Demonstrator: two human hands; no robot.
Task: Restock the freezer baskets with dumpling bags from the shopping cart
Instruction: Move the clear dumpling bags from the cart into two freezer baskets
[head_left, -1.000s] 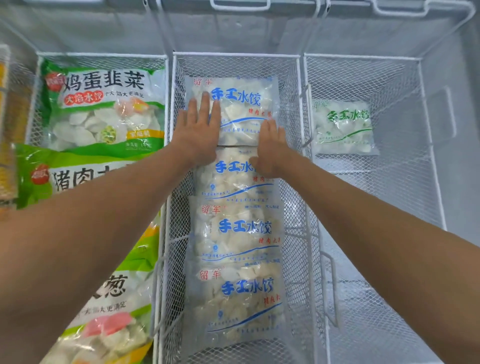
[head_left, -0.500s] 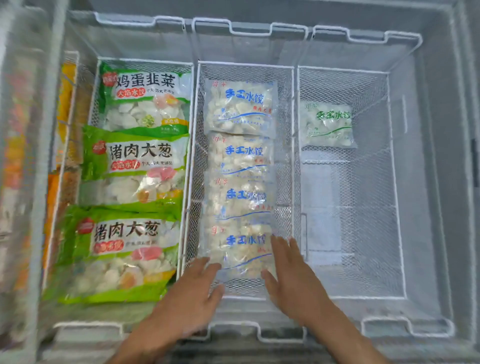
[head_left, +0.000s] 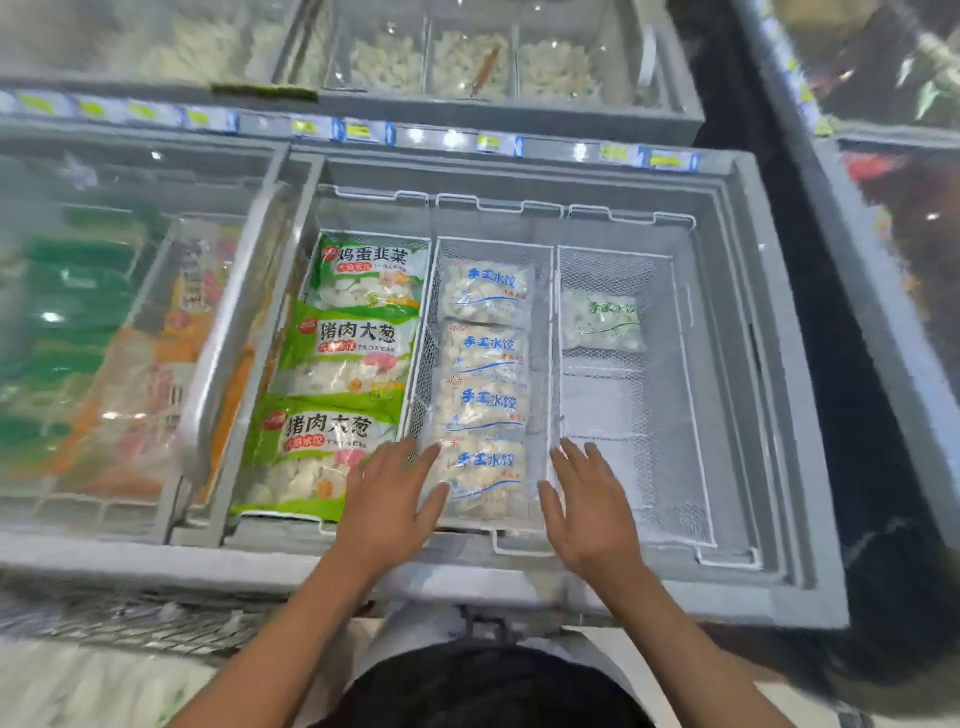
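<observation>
Head view:
Left hand (head_left: 387, 506): yours is flat, fingers spread, holding nothing, over the near end of the middle basket (head_left: 544, 322), left of the nearest blue-print bag (head_left: 483, 475).
Right hand (head_left: 589, 512): also flat and loose, gripping nothing, just right of that bag.
Middle basket: four blue-print dumpling bags in a row, far to near.
Left basket (head_left: 311, 270): three green dumpling bags (head_left: 345, 345).
Right basket (head_left: 685, 364): one green-print bag (head_left: 602, 319) at the far end.

Four clear blue-printed dumpling bags (head_left: 483, 387) are laid in a row in the white wire middle basket (head_left: 550, 374) at frame centre, flanked by the flat left hand (head_left: 387, 506) and right hand (head_left: 589, 506).
</observation>
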